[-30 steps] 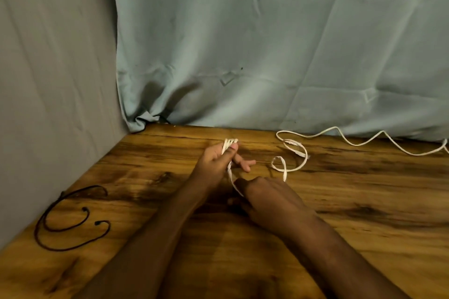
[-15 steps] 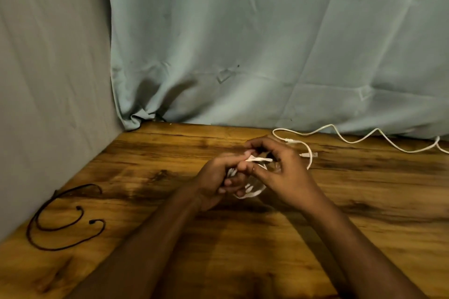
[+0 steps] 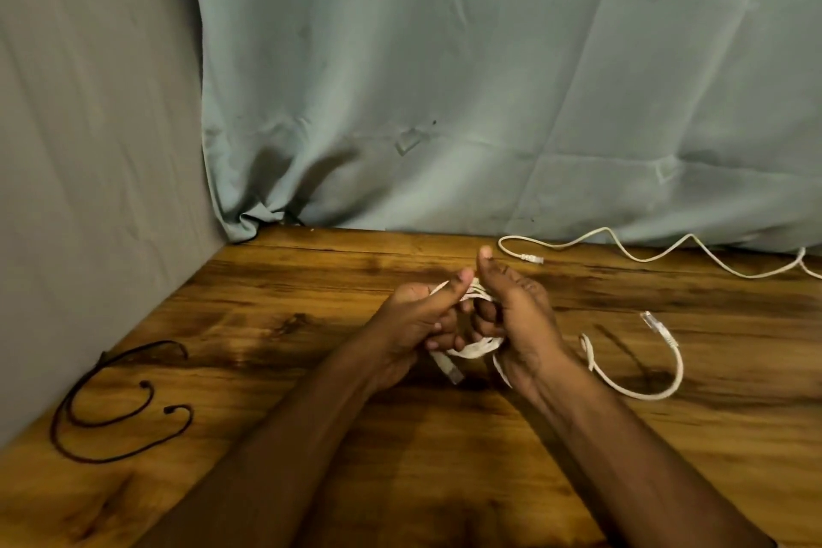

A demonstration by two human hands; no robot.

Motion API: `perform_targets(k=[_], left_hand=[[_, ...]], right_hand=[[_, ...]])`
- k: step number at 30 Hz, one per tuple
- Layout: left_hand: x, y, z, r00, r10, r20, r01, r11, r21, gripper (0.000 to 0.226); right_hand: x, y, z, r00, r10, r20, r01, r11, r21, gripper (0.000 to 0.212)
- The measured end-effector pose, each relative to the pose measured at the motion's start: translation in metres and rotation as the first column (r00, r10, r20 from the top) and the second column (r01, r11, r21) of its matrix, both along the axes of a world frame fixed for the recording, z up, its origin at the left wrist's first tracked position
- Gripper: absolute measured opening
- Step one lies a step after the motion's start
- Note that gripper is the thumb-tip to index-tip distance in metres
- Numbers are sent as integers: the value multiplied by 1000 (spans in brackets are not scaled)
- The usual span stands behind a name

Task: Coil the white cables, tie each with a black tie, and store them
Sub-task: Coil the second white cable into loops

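Observation:
A small coil of white cable (image 3: 476, 347) sits between my two hands above the middle of the wooden table (image 3: 311, 289). My left hand (image 3: 418, 320) grips the coil's left side, thumb on top. My right hand (image 3: 516, 316) grips its right side, fingers curled through the loops. One plug end hangs below the coil; the cable's loose tail (image 3: 640, 387) curves over the table to the right and ends in a clear plug. A second white cable (image 3: 645, 251) lies uncoiled along the back edge. Black ties (image 3: 111, 414) lie curled at the left.
A grey wall (image 3: 89, 147) closes the left side and a pale blue-green curtain (image 3: 489, 80) hangs behind the table. The second cable runs off the right edge of view.
Both hands have closed round the coil and more loops are gathered in it. The loose tail now lies to my right instead of at the back by the second cable.

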State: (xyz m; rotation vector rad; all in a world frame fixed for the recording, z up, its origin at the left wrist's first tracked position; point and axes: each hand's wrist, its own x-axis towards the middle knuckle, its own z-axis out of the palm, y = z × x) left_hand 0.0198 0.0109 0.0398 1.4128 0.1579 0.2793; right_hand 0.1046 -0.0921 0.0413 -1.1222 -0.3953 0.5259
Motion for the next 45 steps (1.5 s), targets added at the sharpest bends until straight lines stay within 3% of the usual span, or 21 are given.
perform_targets(k=[4, 11, 15, 19, 21, 26, 29, 32, 35, 38, 41, 45], left_hand=[[-1, -16, 1, 962, -272, -33, 268, 959, -90, 54], [1, -17, -6, 940, -340, -29, 330, 928, -176, 44], [-1, -12, -7, 921, -389, 30, 377, 866, -329, 51], [1, -9, -14, 948, -313, 64, 307, 840, -446, 41], [2, -5, -16, 962, -261, 79, 268, 845, -463, 32], [-1, 0, -12, 988, -134, 74, 153, 865, -477, 36], [-3, -3, -8, 993, -85, 84, 115, 867, -484, 40], [-4, -2, -1, 990, -22, 137, 88, 860, -503, 34], [-2, 12, 3, 976, 95, 194, 32, 824, -566, 38], [0, 29, 2, 943, 239, 231, -53, 795, -605, 44], [2, 41, 0, 901, 379, 210, -209, 805, -555, 46], [4, 49, -5, 843, 497, 203, -414, 843, -344, 38]], right_hand=[[9, -2, -5, 979, -164, -120, 152, 983, -106, 35], [11, 2, -10, 981, -174, -79, 159, 973, -168, 29], [12, 2, -11, 987, -155, -32, 149, 977, -155, 35], [17, 3, -13, 992, -119, 51, 125, 983, -136, 31], [21, 2, -14, 984, -58, 170, 81, 988, -131, 33], [24, 1, -16, 923, 78, 378, -36, 992, -117, 53], [25, 0, -17, 887, 48, 459, 12, 992, -125, 66], [20, -5, -17, 856, 15, 517, 82, 983, -163, 56], [11, -8, -17, 729, 17, 684, 276, 907, -317, 52], [-1, -8, -17, 517, 248, 819, 419, 761, -495, 28], [-13, -8, -7, 354, 518, 779, 441, 642, -627, 22], [-28, -8, 3, 171, 703, 690, 450, 567, -690, 30]])
